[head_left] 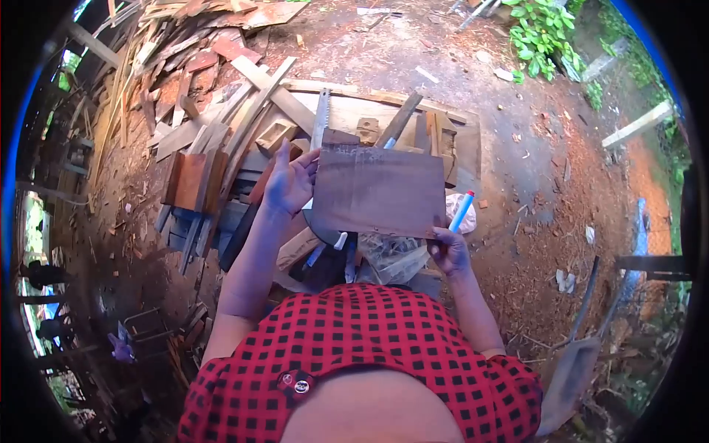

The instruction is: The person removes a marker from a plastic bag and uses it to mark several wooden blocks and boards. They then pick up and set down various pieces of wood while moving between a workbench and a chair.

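The person holds a flat brown wooden board (378, 190) at the centre of the frame, raised above the workbench (458, 140) and facing the camera. The left hand (289, 183) supports the board's left edge, palm open against it with the fingers spread upward. The right hand (447, 249) pinches the lower right corner of the board, with a blue-and-white marker pen (461, 212) rising beside it; whether the same fingers also hold the pen cannot be told.

Recommended handling, judged from this position:

- Keep the board gripped at two opposite points, as now, so it does not rotate while being inspected
- The left palm only rests on the edge; closing the fingers round it would give firmer control
- If the pen is carried in the right hand, keep its tip clear of the board face to avoid stray marks
- Lower the board onto a flat part of the bench before marking; it appears too unsteady in the air for an accurate line

A handsaw (322, 114) lies on the bench just above the board's upper left corner, teeth exposed: keep the left hand clear of it when setting down. Offcuts and planks (199, 88) are stacked at the upper left, a spade (570, 376) stands at the lower right
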Demonstrator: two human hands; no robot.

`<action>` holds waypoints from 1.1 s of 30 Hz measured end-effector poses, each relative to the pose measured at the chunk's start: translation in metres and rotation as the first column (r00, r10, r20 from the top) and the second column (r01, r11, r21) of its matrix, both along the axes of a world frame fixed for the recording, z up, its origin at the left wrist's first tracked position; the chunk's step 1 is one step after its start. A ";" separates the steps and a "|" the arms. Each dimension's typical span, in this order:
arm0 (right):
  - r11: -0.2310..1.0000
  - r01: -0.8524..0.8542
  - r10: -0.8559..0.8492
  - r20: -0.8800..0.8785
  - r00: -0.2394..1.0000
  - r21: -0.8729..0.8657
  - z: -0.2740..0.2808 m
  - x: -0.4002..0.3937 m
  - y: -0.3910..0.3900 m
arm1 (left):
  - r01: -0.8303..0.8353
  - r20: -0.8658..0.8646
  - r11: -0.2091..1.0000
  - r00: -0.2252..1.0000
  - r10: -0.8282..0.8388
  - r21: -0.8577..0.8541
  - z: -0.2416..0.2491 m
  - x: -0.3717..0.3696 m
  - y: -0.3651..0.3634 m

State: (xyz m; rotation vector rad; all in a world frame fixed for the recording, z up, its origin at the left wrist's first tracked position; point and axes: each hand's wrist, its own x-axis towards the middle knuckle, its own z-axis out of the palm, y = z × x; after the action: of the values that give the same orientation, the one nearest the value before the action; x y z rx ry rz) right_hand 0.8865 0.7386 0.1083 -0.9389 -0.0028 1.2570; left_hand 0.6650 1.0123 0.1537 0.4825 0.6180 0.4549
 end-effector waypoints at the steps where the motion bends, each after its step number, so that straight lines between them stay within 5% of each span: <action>1: 0.999 0.016 -0.013 -0.074 0.997 0.038 -0.013 0.001 -0.002 | 0.056 0.089 0.998 0.995 -0.055 -0.012 -0.011 -0.005 0.008; 2: 0.996 0.041 -0.030 -0.144 0.989 0.074 -0.020 0.003 -0.006 | 0.119 0.181 0.993 0.977 -0.113 -0.022 -0.013 -0.006 0.012; 4: 0.995 0.103 -0.098 -0.153 0.983 0.020 -0.031 0.003 -0.008 | -0.040 -0.049 0.999 0.998 0.042 0.029 -0.006 -0.005 0.006; 7: 0.973 0.229 -0.228 -0.252 0.941 -0.024 -0.038 0.011 -0.007 | -0.096 -0.021 0.994 0.995 0.097 0.047 -0.005 -0.031 0.001; 18: 0.878 0.478 -0.472 -0.148 0.869 0.010 -0.068 0.119 0.033 | -0.554 -0.183 0.827 0.827 0.532 -0.100 -0.026 -0.198 -0.057; 24: 0.830 0.551 -0.550 -0.286 0.785 -0.084 -0.106 0.153 0.077 | -0.672 -0.308 0.728 0.726 0.615 -0.131 -0.033 -0.237 -0.091; 30: 0.826 0.555 -0.564 -0.167 0.809 -0.097 -0.133 0.130 0.105 | -0.695 -0.327 0.704 0.705 0.629 -0.145 -0.041 -0.246 -0.112; 33: 0.828 0.501 -0.558 -0.279 0.782 -0.252 -0.145 0.128 0.102 | -0.683 -0.333 0.711 0.718 0.611 -0.168 -0.049 -0.248 -0.118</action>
State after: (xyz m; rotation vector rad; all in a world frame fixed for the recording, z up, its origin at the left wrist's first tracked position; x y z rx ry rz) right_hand 1.0148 0.8404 -0.0368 -0.7713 0.6172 0.8740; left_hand 0.4169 0.8944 0.1049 0.0208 1.0990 0.9803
